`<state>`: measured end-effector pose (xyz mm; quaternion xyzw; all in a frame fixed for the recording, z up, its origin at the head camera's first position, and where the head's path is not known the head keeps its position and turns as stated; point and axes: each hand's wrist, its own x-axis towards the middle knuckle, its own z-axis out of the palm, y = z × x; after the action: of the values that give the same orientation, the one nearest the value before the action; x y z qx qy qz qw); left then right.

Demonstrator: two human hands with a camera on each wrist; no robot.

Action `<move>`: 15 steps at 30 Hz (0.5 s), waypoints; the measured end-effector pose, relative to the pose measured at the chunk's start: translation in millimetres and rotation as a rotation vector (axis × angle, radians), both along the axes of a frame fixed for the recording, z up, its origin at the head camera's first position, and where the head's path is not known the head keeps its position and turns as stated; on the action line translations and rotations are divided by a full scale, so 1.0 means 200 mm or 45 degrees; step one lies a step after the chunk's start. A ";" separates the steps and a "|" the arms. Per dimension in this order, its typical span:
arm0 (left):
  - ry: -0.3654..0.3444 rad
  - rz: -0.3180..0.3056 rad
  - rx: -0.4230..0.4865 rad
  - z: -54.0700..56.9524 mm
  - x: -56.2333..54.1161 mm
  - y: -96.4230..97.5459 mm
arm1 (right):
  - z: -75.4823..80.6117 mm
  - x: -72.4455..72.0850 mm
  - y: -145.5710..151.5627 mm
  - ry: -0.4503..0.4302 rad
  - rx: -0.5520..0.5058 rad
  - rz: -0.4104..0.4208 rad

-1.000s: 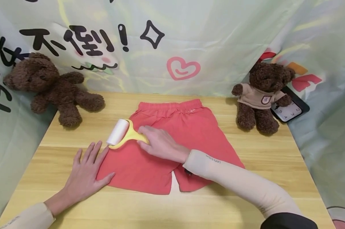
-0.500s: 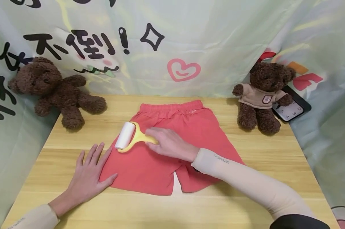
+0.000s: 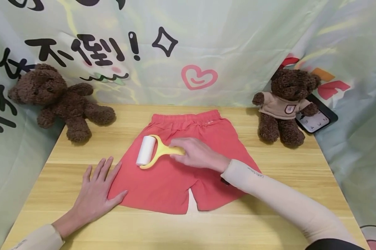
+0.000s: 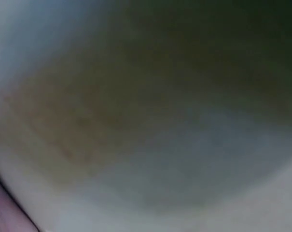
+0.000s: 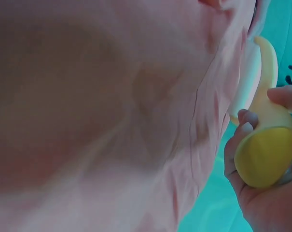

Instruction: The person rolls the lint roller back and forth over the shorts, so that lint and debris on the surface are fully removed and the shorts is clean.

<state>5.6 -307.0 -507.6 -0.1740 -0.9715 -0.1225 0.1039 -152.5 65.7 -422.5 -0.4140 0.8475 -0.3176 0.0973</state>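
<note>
Just left of the roller (image 3: 146, 150), the shorts (image 3: 175, 177) end.

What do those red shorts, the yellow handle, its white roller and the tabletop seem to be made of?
Red shorts: thin matte cloth, judging by soft wrinkles and the gathered waistband; fibre unclear.
Yellow handle: probably smooth moulded plastic, evenly coloured and curved.
White roller: smooth, perhaps paper or film; hard to tell.
Tabletop: wood or wood-look laminate, given its streaky grain.
</note>
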 end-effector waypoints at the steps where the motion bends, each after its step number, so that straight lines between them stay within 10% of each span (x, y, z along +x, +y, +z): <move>1: -0.003 0.001 -0.003 0.00 0.00 0.00 | 0.00 -0.01 0.01 -0.014 0.002 -0.005; 15: 0.002 -0.006 -0.009 -0.01 0.00 0.00 | 0.03 -0.07 0.28 -0.041 0.037 0.017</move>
<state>6.2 -307.3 -510.5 -0.1768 -0.9715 -0.1191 0.1038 -167.1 121.9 -416.1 -0.4131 0.8476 -0.3111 0.1191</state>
